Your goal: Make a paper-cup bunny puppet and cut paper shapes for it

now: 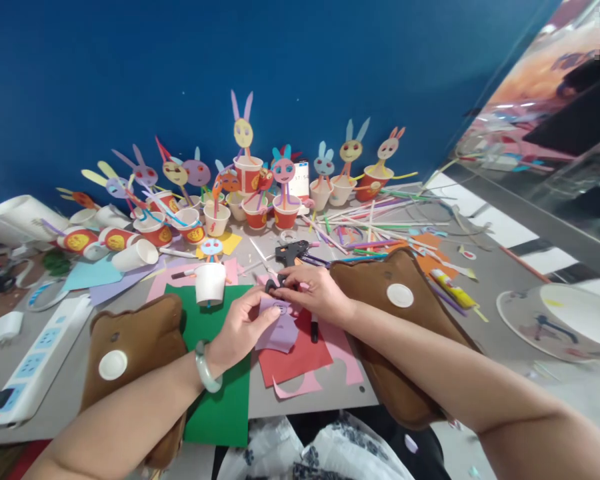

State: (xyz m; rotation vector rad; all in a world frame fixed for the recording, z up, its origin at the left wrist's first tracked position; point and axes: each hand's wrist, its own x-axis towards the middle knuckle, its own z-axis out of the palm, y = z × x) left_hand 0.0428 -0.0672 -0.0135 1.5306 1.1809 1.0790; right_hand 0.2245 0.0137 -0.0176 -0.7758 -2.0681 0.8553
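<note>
My left hand (pixel 243 327) wears a pale bangle and pinches a piece of purple paper (pixel 280 335) with a small dark drawn shape on it. My right hand (pixel 317 293) reaches in from the right, its fingers closed at the dark handles of the scissors (pixel 263 257), whose blades point away from me. Under the purple paper lies red paper (pixel 300 363), with a cut pink sheet (pixel 296 387) below it. A black marker (pixel 315 329) lies beside my right wrist. Left of my left hand, a white paper cup (pixel 210 284) with a blue rabbit face stands on green paper (pixel 220 400).
Several paper-cup figures with rabbit heads line the blue wall, one with a yellow face (pixel 243 135). A black glue gun (pixel 291 253) lies beyond my hands. Brown cushioned pads (pixel 380 333) flank the work area. A power strip (pixel 43 357) is at left, a white tub (pixel 570 320) at right.
</note>
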